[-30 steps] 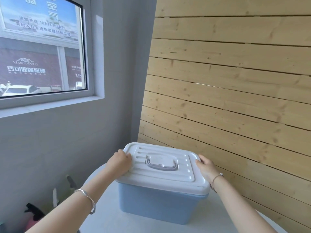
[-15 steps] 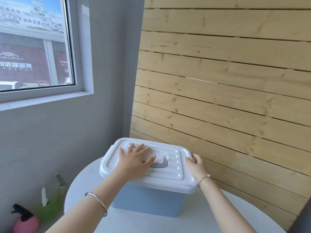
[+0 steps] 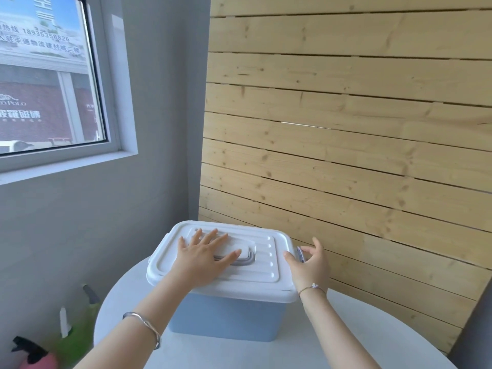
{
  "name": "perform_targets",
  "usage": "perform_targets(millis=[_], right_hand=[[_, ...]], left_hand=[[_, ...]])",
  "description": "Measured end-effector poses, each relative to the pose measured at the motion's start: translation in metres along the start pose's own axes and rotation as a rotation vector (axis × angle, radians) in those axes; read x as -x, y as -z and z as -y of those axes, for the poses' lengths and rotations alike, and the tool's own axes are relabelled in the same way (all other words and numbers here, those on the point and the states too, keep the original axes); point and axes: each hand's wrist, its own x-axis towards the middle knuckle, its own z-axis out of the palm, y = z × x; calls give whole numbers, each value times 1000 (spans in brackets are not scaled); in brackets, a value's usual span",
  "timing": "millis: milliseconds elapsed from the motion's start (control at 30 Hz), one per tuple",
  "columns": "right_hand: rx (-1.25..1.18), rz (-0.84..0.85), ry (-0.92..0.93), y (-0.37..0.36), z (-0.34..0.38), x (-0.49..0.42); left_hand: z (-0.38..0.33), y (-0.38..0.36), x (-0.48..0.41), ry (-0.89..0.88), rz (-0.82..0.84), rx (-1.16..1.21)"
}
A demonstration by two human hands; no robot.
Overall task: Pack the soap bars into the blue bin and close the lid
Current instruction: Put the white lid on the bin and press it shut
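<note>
The white lid [image 3: 266, 284] sits over the blue bin [image 3: 226, 318], so whatever is inside is hidden from me. The bin stands on the round white surface [image 3: 351, 334], close to the wooden slat wall [image 3: 346, 155]. My left hand [image 3: 202, 259] covers part of the grey carry handle [image 3: 246, 260] set in the lid's middle. Low at the left, a pink spray bottle [image 3: 40, 360] and a green one [image 3: 77, 339] are blurred and cut off by the frame's edge.

My left fingers [image 3: 211, 237] lie straight and spread, flat on the lid. My right hand [image 3: 310, 266] is at the lid's right end, thumb on the rim, its fingers [image 3: 316, 245] apart and loosely curved beyond a grey-blue latch [image 3: 300, 254]. Whether they pinch that latch I cannot tell.
</note>
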Motion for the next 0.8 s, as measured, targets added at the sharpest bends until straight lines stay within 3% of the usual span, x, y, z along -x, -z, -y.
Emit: perform_targets(millis=[133, 300, 600, 800], right_hand=[[-134, 85, -141, 1, -3, -1], [51, 197, -39, -2, 3, -4], [408, 111, 80, -10, 16, 1], [428, 150, 95, -10, 14, 0]], left_hand=[[0, -1, 0, -8, 1, 0], [1, -1, -1, -10, -4, -5], [1, -2, -2, -14, -10, 3], [0, -1, -2, -17, 9, 9]])
